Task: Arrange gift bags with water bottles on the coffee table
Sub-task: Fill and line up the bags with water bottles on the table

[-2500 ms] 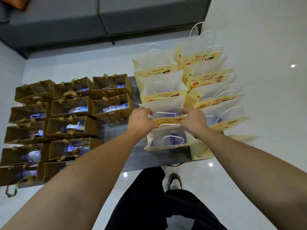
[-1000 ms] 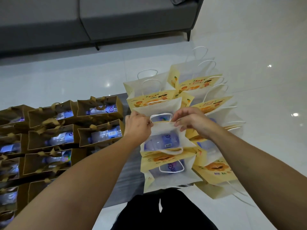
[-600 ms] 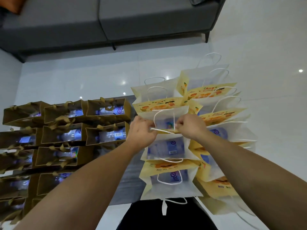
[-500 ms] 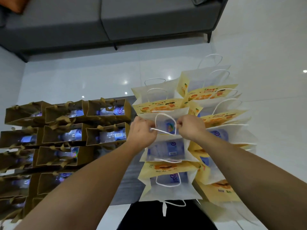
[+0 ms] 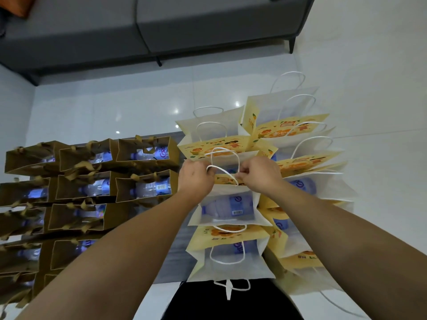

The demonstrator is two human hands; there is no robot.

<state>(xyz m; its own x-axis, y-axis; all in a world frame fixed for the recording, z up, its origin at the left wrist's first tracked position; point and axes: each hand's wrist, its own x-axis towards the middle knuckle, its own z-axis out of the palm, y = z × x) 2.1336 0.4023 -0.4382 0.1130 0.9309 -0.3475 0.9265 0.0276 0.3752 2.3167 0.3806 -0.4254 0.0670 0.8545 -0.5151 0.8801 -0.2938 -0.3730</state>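
Grey sofa (image 5: 143, 24) backs the coffee table (image 5: 182, 255). Toward its right edge, left hand (image 5: 196, 179) and right hand (image 5: 258, 174) pinch a white gift bag (image 5: 227, 179) rim, straightening it; next, likely squaring the neighbouring row.

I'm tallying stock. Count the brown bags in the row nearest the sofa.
3, side by side: left bag, middle bag, right bag. None in that row seems hidden.

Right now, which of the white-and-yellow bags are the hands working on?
The third bag up the near column: both hands pinch its white cord handles; the other bags go untouched.
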